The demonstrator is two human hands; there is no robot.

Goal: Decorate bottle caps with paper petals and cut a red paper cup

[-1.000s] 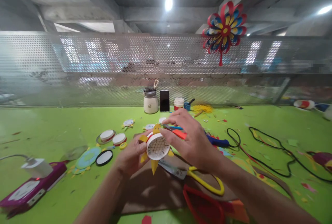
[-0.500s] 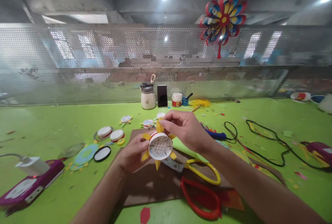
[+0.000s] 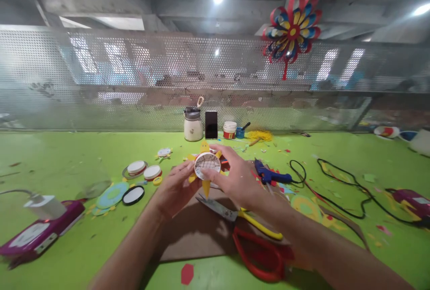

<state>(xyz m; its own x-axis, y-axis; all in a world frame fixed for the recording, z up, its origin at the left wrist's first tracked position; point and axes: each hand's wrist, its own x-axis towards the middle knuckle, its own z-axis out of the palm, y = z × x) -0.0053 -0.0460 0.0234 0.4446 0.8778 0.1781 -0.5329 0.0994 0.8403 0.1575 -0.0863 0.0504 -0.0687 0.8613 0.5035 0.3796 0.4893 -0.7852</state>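
Head view: turtle (image 3: 207, 163) held mid-frame, yellow head (image 3: 204, 146) at its 12 o'clock. Right hand (image 3: 238, 175) has quit pinching that head; thumb now on the patterned face near 5, fingers toward 1. Left hand (image 3: 178, 187) grips the edge near 8. Probably a shift from adjusting the head to steadying the whole. Scissors (image 3: 228, 214) at 5, glue gun (image 3: 273, 175) at 3, both unheld.

In the grip, the turtle figure (image 3: 208, 161) is looking smooth-rimmed; below it, scissors (image 3: 230, 214) are showing metal blades (image 3: 216, 208) and plastic handles (image 3: 260, 225).
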